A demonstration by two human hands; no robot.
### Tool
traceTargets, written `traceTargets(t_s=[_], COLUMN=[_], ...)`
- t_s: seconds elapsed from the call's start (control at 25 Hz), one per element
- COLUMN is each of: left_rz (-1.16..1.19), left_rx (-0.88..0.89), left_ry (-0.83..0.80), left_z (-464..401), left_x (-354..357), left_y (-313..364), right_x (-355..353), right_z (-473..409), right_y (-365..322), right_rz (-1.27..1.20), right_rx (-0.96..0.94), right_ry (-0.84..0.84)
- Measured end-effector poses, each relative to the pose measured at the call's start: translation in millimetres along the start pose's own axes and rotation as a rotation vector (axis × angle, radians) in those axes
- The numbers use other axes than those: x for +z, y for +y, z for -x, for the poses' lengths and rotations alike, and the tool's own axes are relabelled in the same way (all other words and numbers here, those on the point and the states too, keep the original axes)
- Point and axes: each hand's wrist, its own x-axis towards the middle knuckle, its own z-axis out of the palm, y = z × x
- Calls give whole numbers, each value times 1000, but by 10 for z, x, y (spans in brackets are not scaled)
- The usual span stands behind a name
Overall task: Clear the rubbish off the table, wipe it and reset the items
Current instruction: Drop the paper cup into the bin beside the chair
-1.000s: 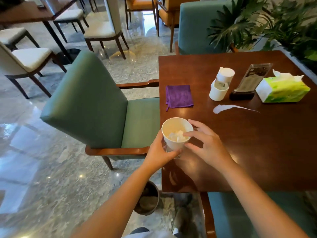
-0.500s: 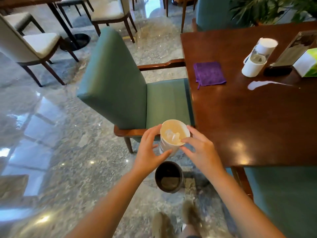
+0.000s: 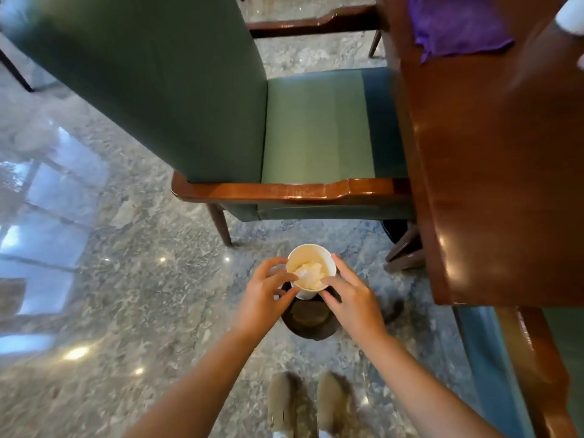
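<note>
A white paper cup (image 3: 311, 270) with crumpled white tissue inside is held upright between both hands, directly above a small dark round bin (image 3: 308, 319) on the floor. My left hand (image 3: 265, 289) grips the cup's left side and my right hand (image 3: 349, 294) its right side. The dark wooden table (image 3: 493, 184) fills the right of the view. A purple cloth (image 3: 455, 25) lies on it at the top edge. The rest of the tabletop is out of view.
A green upholstered chair with wooden arms (image 3: 284, 128) stands just beyond the bin, pushed against the table. Another green seat (image 3: 512, 374) is at the lower right. My two shoes (image 3: 309, 406) stand on the polished marble floor (image 3: 110, 279).
Both hands carried the cup off the table edge and down to just above the bin. The view tilted downward, so most table items left the frame.
</note>
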Motion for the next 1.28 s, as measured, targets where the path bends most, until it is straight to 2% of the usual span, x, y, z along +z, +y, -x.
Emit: traceTargets(t_s=[0.2,0.36,0.52,0.6,0.8,1.04,1.16,1.28], left_rz=[14,1,-93,-159,-325,-454,-506,-535], left_rx=[-97,-158,-235,-245,-171,-14,45,149], left_ry=[-31,-51,-158,-187,-238,-160,-138,-59], left_z=[129,240,272,252,119,-78,-70,-183], left_x=[827,1373,1573,1510,916,-439,-1033,-1386], left_y=[-938,-1447,-1620,-1546,-847,761,1493,2118], right_x=[967,1484,1692,1606,838,-779,-1530,-2200], right_z=[44,91,129,128,77,116,148,95], right_y=[714,1141,1343,1314,678,-810,-1428,-1767], right_rz=[77,147,259,292,302,373,404,503], right_rx=[5,53,168,183,107,130,62,22], right_ry=[-95,-178,-372,-403,-279,-289,-139,44])
